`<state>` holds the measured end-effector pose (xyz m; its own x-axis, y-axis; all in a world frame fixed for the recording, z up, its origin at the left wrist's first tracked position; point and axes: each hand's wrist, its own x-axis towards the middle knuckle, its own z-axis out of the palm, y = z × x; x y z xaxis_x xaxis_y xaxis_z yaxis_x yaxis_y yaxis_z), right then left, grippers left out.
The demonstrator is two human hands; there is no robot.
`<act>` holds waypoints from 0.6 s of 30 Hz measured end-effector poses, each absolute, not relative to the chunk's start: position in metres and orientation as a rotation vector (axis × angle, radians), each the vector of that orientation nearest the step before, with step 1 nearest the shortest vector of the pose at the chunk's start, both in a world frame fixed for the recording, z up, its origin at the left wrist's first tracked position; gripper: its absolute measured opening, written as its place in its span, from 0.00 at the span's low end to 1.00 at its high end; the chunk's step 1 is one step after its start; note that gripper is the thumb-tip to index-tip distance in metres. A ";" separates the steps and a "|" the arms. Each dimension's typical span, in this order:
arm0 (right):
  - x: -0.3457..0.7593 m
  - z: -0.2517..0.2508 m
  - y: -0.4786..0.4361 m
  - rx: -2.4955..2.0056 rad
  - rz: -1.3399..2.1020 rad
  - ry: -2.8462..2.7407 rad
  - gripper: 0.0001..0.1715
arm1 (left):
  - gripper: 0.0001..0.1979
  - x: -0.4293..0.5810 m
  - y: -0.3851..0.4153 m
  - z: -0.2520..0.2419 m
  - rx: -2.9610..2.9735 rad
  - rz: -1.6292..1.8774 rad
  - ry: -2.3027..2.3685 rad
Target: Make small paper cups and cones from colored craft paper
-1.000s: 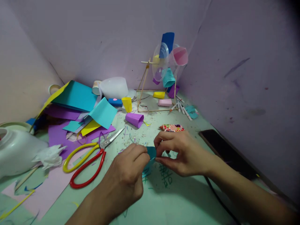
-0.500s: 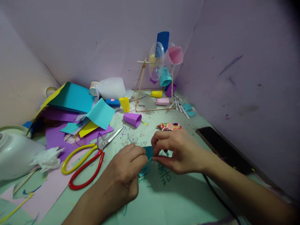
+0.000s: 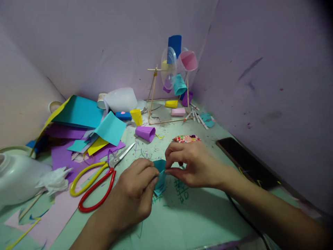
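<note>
Between both hands is a small teal paper cup, its rim facing up toward me and its base partly hidden. My left hand pinches its left side. The fingertips of my right hand are closed on the right edge of its rim. Scissors with one yellow and one red handle lie to the left of my left hand, blades a little apart. Beyond the hands, a purple paper cup lies on its side, and a yellow paper cup stands behind it.
A stick frame holds a clear plastic wheel with coloured paper cups. Coloured paper sheets and a white bottle are at left. A phone lies by the right wall. Marker pens lie near the frame.
Both hands have shifted slightly left in view with the teal paper. It has turned so that its open rim shows more. The whole view has moved a little.
</note>
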<state>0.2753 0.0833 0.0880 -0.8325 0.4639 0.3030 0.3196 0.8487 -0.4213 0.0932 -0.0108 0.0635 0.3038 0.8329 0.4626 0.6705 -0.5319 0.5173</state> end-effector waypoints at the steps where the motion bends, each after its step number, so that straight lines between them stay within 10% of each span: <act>1: 0.275 0.088 0.083 -0.588 0.497 -2.626 0.02 | 0.08 0.094 -0.010 0.063 2.349 1.060 1.388; 18: 0.273 0.069 0.076 -0.603 0.556 -2.344 0.08 | 0.08 0.095 -0.009 0.064 2.461 1.158 1.465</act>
